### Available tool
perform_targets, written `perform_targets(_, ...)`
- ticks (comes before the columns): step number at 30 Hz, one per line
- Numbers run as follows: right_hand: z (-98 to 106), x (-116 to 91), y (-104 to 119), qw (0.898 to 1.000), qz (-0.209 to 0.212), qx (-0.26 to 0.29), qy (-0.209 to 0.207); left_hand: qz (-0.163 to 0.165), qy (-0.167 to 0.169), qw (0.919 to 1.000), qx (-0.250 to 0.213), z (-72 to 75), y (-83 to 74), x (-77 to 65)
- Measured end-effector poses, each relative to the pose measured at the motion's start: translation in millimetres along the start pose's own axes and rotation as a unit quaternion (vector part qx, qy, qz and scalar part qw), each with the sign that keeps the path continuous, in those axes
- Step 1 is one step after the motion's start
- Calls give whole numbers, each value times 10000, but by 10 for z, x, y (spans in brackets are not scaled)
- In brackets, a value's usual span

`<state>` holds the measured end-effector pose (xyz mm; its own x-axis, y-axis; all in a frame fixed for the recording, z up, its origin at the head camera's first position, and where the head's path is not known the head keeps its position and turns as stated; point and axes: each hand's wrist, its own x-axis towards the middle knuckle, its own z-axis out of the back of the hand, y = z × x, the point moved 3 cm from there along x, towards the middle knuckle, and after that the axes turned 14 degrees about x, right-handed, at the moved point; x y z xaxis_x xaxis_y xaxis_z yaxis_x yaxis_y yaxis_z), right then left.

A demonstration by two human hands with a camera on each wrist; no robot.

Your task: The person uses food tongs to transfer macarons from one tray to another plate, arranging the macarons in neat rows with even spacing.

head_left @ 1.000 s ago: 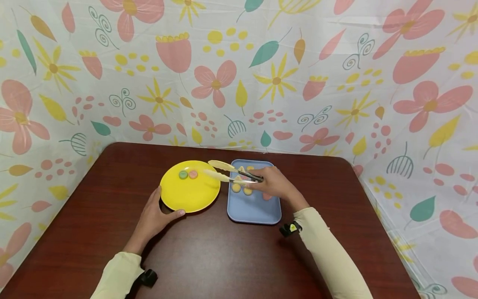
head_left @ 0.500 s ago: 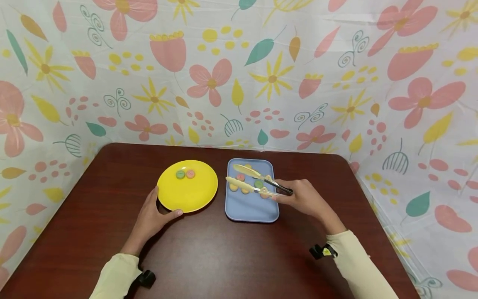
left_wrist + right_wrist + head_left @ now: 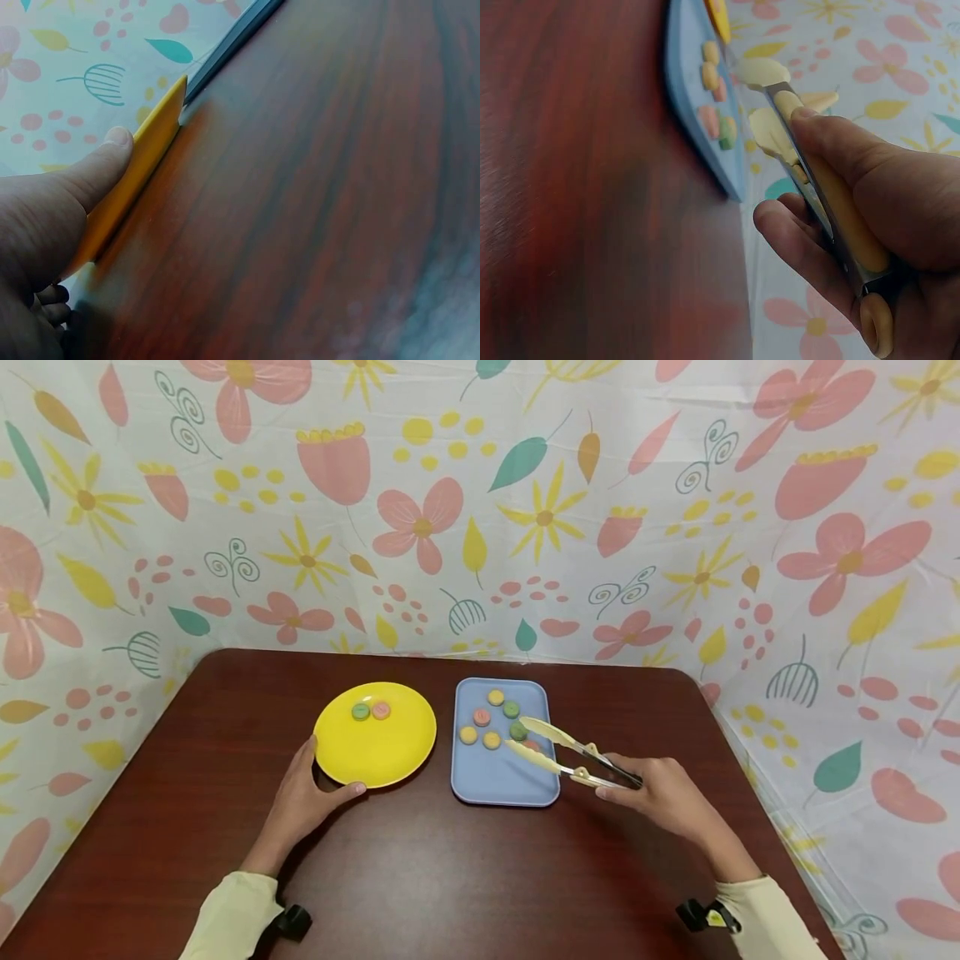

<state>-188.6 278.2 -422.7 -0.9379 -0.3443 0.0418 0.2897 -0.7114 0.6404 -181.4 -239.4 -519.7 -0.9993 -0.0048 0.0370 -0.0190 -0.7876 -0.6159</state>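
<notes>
My left hand (image 3: 303, 802) holds the round yellow plate (image 3: 375, 752) at its left and near rim. In the left wrist view the thumb (image 3: 112, 161) lies along the plate's edge. A green macaron (image 3: 361, 712) and a pink macaron (image 3: 381, 711) sit side by side towards the back of the plate. My right hand (image 3: 663, 793) grips a pair of tongs (image 3: 847, 217) with pale yellow tips. The tongs' arms are spread with nothing between them, their tips over the right side of the blue tray (image 3: 495, 783). Several yellow, pink and green macarons (image 3: 482, 717) lie on that tray.
The tray stands right of the plate with a narrow gap between them. Both are on a dark brown wooden table (image 3: 420, 877). A flower-patterned cloth (image 3: 480, 510) hangs behind and beside the table.
The right hand and tongs have moved right and nearer, from beside the plate, across the tray to its right edge. The left hand stays at the plate.
</notes>
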Motion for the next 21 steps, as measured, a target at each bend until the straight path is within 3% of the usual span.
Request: perform_targets(21,-15,-78,-103,9995,41,-303,-26,-24,-6,10000,15,-14,24,11)
